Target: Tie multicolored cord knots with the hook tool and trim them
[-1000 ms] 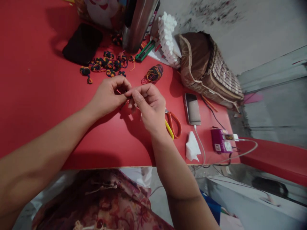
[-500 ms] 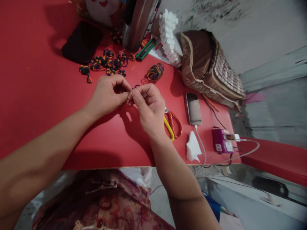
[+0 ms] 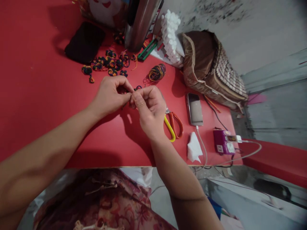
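My left hand (image 3: 109,95) and my right hand (image 3: 150,107) meet fingertip to fingertip above the red table (image 3: 38,95), both pinched closed. Between them sits a small multicoloured yarn piece (image 3: 137,87), mostly hidden by the fingers. A thread seems to run from it toward the ball of multicoloured yarn (image 3: 156,72) lying just beyond my right hand. Several small crocheted pieces (image 3: 107,62) in the same colours lie scattered behind my left hand.
Scissors (image 3: 174,126) with orange and yellow handles lie under my right wrist. A phone (image 3: 194,109) on a charging cable, a white tissue (image 3: 193,149) and a purple box (image 3: 223,145) sit to the right. A brown bag (image 3: 208,68), black pouch (image 3: 84,42) and metal flask (image 3: 139,24) stand behind.
Both hands stay pinched together and have shifted slightly; a bit of the yarn piece now shows above my right fingers.
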{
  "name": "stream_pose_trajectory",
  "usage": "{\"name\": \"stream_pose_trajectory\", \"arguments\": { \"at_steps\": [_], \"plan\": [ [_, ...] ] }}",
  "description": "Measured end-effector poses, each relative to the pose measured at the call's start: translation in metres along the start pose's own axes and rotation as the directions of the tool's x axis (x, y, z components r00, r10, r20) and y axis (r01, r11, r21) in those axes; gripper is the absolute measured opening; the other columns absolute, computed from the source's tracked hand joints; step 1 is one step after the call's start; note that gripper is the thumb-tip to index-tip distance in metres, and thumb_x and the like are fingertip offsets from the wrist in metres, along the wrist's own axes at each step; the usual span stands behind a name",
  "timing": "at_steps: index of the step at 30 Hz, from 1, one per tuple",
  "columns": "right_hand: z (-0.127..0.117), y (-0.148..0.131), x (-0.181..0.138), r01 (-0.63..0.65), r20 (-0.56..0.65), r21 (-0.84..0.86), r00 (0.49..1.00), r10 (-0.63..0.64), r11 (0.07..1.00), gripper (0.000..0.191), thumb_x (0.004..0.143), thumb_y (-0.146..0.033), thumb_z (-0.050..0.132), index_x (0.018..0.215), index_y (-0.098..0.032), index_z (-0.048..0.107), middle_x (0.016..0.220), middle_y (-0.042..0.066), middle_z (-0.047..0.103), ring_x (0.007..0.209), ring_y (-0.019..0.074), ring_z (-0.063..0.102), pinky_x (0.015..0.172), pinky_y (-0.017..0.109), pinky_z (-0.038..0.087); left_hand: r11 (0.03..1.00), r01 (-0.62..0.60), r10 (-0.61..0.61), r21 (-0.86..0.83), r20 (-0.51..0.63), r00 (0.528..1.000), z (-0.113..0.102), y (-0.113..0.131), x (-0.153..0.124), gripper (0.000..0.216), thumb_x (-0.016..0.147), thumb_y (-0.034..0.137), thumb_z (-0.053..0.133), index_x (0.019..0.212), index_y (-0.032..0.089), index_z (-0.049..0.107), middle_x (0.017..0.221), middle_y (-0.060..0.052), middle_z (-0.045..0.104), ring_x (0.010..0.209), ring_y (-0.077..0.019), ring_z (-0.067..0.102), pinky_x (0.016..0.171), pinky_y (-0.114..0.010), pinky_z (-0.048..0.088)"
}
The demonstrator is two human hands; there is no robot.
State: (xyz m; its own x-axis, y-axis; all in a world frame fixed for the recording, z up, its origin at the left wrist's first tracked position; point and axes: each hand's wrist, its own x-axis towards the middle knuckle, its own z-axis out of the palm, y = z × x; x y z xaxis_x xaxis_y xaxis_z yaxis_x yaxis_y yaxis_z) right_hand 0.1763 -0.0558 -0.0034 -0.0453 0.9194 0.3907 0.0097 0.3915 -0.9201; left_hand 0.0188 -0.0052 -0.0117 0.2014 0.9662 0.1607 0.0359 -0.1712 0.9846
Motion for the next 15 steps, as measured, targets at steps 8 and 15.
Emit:
{"name": "stream_pose_trajectory", "arguments": {
  "at_steps": [8,15],
  "plan": [
    [0.002,-0.003,0.002,0.002,-0.006,0.028,1.0,-0.002,1.0,0.037,0.11,-0.059,0.081,0.097,-0.026,0.067,0.084,-0.003,0.072,0.075,0.0132,0.069,0.074,0.032,0.058,0.975,-0.019,0.028,-0.221,0.039,0.999,-0.001,-0.003,0.001,0.018,0.08,0.014,0.087,0.081,0.027,0.075,0.074,0.003,0.076,0.063,-0.0148,0.065,0.062,-0.033,0.056],
    [-0.003,0.007,0.006,-0.059,-0.112,0.097,0.991,0.069,0.994,0.04,0.107,-0.066,0.081,0.098,-0.028,0.07,0.086,-0.002,0.071,0.073,0.0131,0.065,0.072,0.031,0.057,0.967,-0.036,0.039,-0.254,0.006,0.999,-0.004,0.0,0.003,0.031,0.077,-0.003,0.084,0.089,0.024,0.074,0.09,0.001,0.077,0.086,-0.0179,0.072,0.08,-0.033,0.057]
  ]
}}
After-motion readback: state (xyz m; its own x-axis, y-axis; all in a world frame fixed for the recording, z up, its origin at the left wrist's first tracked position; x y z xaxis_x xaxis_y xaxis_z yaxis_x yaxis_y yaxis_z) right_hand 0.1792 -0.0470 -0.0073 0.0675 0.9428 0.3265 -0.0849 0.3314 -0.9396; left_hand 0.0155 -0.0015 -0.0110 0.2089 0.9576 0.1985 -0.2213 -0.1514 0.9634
